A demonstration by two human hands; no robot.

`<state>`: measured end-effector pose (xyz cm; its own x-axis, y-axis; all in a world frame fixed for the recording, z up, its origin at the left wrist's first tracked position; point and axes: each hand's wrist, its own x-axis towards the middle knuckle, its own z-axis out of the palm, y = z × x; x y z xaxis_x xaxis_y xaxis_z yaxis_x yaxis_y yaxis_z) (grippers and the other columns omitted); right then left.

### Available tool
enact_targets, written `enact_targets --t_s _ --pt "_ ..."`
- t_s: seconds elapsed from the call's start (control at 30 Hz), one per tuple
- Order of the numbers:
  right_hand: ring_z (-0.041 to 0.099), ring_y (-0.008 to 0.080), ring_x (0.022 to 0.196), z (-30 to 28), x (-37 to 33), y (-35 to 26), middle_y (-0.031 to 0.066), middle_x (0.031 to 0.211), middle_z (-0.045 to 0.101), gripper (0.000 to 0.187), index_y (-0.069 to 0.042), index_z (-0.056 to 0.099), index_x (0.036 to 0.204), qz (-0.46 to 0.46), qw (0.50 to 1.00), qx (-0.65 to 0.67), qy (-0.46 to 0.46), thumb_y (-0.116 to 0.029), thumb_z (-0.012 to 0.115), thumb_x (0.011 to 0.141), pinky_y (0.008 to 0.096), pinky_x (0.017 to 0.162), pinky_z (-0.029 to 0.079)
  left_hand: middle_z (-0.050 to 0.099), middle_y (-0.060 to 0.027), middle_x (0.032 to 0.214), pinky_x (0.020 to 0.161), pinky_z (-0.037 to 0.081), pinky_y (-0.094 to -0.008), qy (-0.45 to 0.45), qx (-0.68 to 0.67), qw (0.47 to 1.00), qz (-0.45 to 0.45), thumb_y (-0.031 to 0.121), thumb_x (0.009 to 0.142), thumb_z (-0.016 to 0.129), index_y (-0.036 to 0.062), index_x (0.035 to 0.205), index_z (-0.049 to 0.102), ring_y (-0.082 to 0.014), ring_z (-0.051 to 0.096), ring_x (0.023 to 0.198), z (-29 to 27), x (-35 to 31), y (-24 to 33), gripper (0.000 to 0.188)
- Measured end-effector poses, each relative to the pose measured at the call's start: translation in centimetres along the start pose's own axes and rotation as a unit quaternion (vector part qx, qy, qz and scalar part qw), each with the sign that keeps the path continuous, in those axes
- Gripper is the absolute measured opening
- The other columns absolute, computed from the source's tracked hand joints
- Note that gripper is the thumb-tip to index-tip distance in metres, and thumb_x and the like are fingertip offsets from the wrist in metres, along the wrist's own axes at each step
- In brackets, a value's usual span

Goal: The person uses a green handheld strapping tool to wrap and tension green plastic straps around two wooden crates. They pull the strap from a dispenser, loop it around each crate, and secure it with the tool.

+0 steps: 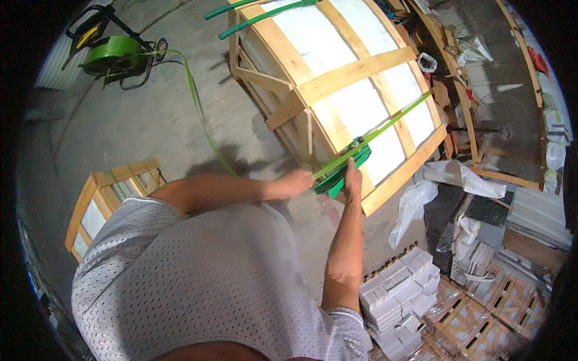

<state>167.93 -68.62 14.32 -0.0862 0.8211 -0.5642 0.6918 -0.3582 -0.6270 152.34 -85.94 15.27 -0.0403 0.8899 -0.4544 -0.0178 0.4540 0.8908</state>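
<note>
A large wooden crate (361,67) with white panels between its slats stands before me. Bright green strapping (397,118) runs across its near part. On the crate's near edge, a green strapping tensioner (362,157) sits along this band. My right hand (353,180) is closed round the tensioner's side nearest me. To its left, my left hand (293,183) is closed at the near end of the band, its fingertips partly hidden. A tool with two long green handles (265,18) lies on the crate's far left corner.
A wheeled dispenser with a green strap coil (114,57) stands far left, its loose strap (195,105) trailing toward me. A smaller crate (99,201) is at left. White stacked blocks (400,280), plastic sheeting (415,201) and wrapped pallets (469,319) lie at right.
</note>
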Motion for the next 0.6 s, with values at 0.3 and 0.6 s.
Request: enact_targets --t_s 0.3,0.6 --pt "0.062 0.0416 0.095 -1.0 1.6 -1.3 0.0309 0.093 0.064 0.085 0.012 0.065 0.093 0.006 0.994 -0.110 -0.028 -0.070 0.048 0.080 0.0455 0.084 0.045 0.047 -0.0029 0.060 0.051 0.040 -0.0306 0.034 0.260 0.858 0.442 0.023 0.097 0.044 0.0061 0.080 0.051 -0.0135 0.048 0.054 -0.8 1.2 -2.5 0.025" --pt "0.062 0.0426 0.096 -2.6 -0.2 -3.6 0.0303 0.099 0.064 0.069 0.009 0.067 0.095 0.005 0.988 -0.152 -0.030 -0.056 0.050 0.084 0.0466 0.084 0.046 0.059 -0.0083 0.070 0.060 0.047 -0.0346 -0.107 0.159 0.974 0.119 0.030 0.097 0.043 0.0032 0.084 0.055 -0.0190 0.057 0.061 0.6 1.2 1.2 0.032"
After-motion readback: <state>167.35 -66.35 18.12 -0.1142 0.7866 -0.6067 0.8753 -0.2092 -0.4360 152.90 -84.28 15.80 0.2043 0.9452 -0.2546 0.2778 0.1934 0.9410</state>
